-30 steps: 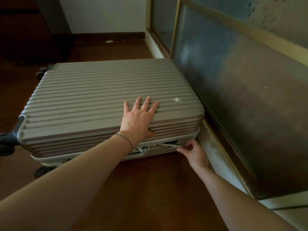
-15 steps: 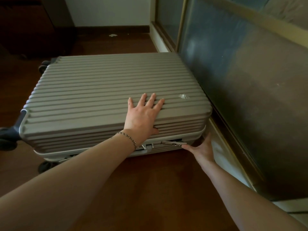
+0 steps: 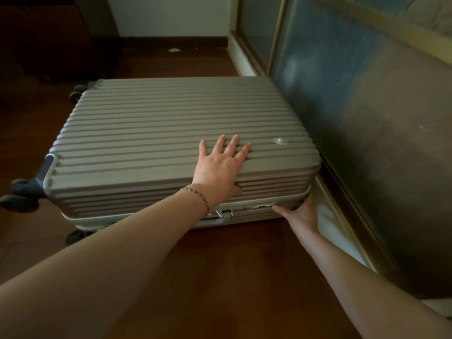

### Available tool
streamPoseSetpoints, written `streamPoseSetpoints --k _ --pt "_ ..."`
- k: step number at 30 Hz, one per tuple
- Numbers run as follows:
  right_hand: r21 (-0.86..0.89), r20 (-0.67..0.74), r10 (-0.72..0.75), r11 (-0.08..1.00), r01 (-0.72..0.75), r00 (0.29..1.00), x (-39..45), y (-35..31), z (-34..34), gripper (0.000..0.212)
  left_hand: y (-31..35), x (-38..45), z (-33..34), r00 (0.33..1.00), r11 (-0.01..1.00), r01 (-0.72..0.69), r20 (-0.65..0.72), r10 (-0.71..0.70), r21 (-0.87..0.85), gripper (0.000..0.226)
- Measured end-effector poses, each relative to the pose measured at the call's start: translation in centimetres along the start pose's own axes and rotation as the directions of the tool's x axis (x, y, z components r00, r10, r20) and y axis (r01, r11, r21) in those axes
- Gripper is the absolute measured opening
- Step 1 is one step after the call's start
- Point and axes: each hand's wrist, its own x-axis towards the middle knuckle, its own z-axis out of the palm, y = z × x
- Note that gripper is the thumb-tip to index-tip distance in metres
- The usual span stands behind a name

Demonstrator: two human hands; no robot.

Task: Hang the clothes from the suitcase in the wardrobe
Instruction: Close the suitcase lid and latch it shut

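Observation:
A grey ribbed hard-shell suitcase (image 3: 159,133) lies flat and closed on the wooden floor. No clothes are visible. My left hand (image 3: 220,165) rests flat on the lid near its front right, fingers spread, with a chain bracelet on the wrist. My right hand (image 3: 299,214) holds the suitcase's front right corner at the seam: the thumb lies along the front by a small lock (image 3: 261,207), and the fingers wrap round the corner out of sight. A metal latch (image 3: 223,213) sits on the front edge just below my left wrist.
Gold-framed frosted sliding panels (image 3: 367,118) stand right against the suitcase's right side. The suitcase's dark wheels (image 3: 19,199) stick out at the left. Dark furniture (image 3: 49,33) stands at the back left. Bare wooden floor (image 3: 232,265) lies in front of the suitcase.
My right hand has left the small lock on the front edge and moved right to wrap round the suitcase's corner. My left hand stays flat on the lid.

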Motion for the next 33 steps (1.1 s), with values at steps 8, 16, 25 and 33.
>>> streamPoseSetpoints --k 8,16,25,33 --pt "-0.351 0.781 -0.347 0.445 0.824 0.52 -8.9 -2.3 5.5 0.042 -3.4 -1.4 -1.6 0.995 0.963 -0.066 -0.088 0.045 -0.261 0.09" --pt "-0.419 0.854 -0.34 0.001 0.908 0.395 -11.4 -4.6 11.1 0.062 -6.7 -6.3 1.9 0.97 0.998 0.012 -0.244 0.005 0.067 0.089" --pt "-0.521 0.817 -0.261 0.05 0.852 0.515 -12.3 -5.6 13.1 0.058 -6.4 -6.4 1.8 0.982 0.994 0.032 -0.189 -0.012 0.103 0.096" --pt "-0.387 0.852 -0.323 0.144 0.911 0.413 -12.0 -7.3 11.2 0.022 -6.6 -6.3 2.0 0.985 0.986 0.026 -0.173 0.003 0.166 0.111"
